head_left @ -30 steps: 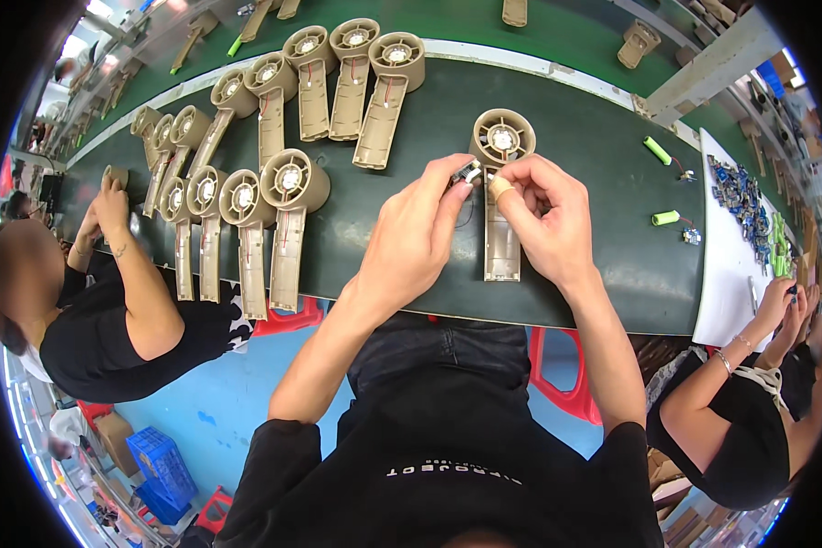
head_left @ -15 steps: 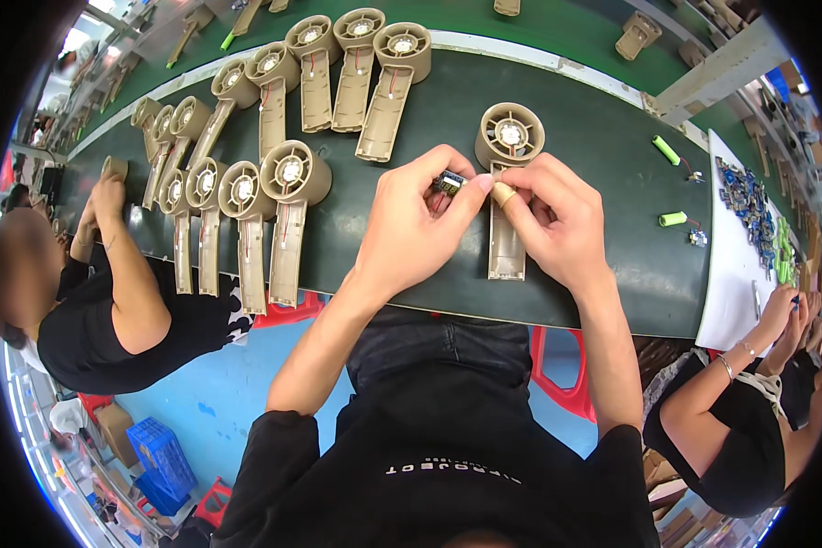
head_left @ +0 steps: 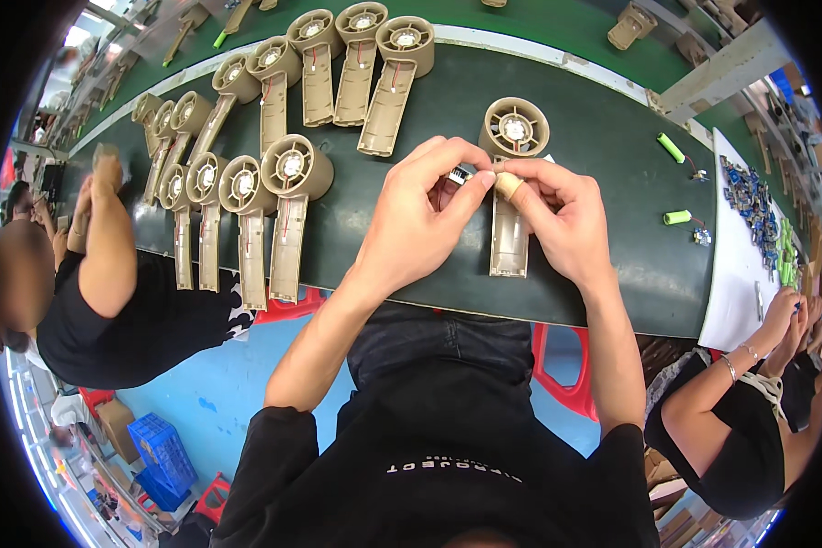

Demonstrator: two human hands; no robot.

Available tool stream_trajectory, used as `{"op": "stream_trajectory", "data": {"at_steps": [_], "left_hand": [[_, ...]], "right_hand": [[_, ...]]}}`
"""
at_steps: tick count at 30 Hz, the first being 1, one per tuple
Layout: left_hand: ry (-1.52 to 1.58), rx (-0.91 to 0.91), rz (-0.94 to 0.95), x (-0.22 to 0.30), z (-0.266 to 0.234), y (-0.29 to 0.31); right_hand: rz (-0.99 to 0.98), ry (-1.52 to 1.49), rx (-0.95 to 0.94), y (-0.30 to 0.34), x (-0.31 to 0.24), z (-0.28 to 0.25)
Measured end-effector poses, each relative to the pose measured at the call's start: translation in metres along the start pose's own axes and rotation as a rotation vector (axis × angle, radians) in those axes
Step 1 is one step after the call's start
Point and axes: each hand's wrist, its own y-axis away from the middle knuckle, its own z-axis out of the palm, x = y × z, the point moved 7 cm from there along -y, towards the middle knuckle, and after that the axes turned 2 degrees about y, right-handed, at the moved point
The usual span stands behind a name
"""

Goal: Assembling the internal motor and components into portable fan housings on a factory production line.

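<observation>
A beige handheld fan housing (head_left: 515,128) lies before me, its round head away from me and its open handle (head_left: 509,239) toward me. Above the handle, my left hand (head_left: 422,215) is closed on a small circuit board (head_left: 460,175), which shows partly between its fingers and thumb. My right hand (head_left: 562,212) pinches at the same spot, its fingertips meeting the left thumb tip. A tan finger cot (head_left: 509,186) covers one of its digits. Whatever the right fingertips hold is too small and hidden to make out.
Several similar fan housings (head_left: 299,173) stand in rows at the left. Two green battery cells (head_left: 670,148) with wired boards lie to the right. A white sheet (head_left: 729,274) carries heaped circuit boards (head_left: 751,205). Co-workers sit on either side; one's arm (head_left: 110,247) is at the left.
Both hands stay together above the handle, with the board turned slightly between the left fingers. The right fingers have shifted a little. The left co-worker's arm has moved.
</observation>
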Motion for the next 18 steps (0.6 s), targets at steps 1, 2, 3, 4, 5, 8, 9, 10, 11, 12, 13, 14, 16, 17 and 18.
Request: {"op": "stream_trajectory", "data": {"at_steps": [1,2,3,4,5,8,9,10,11,12,13,14,16,17,18], "left_hand": [[-0.125,0.004,0.097,0.006,-0.001,0.0],[-0.125,0.002,0.095,0.005,0.0,0.001],[-0.166,0.03,0.171,0.01,0.0,0.002],[-0.205,0.058,0.247,0.015,0.0,0.003],[-0.204,0.054,0.246,0.015,0.0,0.003],[-0.197,0.002,0.207,0.015,0.003,0.006],[-0.143,0.019,0.188,0.014,0.002,0.008],[-0.089,0.035,0.17,0.013,0.001,0.009],[-0.089,0.035,0.168,0.012,0.0,0.01],[-0.082,0.004,0.102,0.006,0.0,0.01],[-0.075,-0.027,0.037,0.0,0.001,0.01],[-0.076,-0.025,0.035,-0.001,0.001,0.011],[-0.021,-0.029,0.053,-0.001,0.003,0.012],[-0.02,-0.028,0.05,-0.002,0.004,0.012],[-0.015,-0.012,0.062,-0.001,0.005,0.013]], "right_hand": [[0.002,-0.001,0.0,0.0,-0.001,-0.001],[0.026,0.035,-0.039,-0.001,0.0,0.0],[0.051,0.072,-0.079,-0.001,0.001,0.001],[0.054,0.071,-0.077,-0.001,0.003,0.002],[0.078,-0.013,-0.071,-0.001,0.007,0.003],[0.078,-0.108,-0.018,-0.002,0.012,0.004],[0.052,-0.12,0.024,-0.002,0.011,0.002],[0.054,-0.12,0.025,-0.001,0.011,0.002],[0.035,-0.041,0.024,0.0,0.009,0.001],[0.016,0.038,0.024,0.001,0.007,0.001],[0.018,0.037,0.023,0.002,0.007,0.002],[-0.023,0.068,0.057,0.002,0.004,0.001],[-0.063,0.097,0.089,0.002,0.001,0.001],[-0.071,0.09,0.096,0.002,0.001,0.001],[-0.079,0.082,0.103,0.002,0.001,0.0]]}}
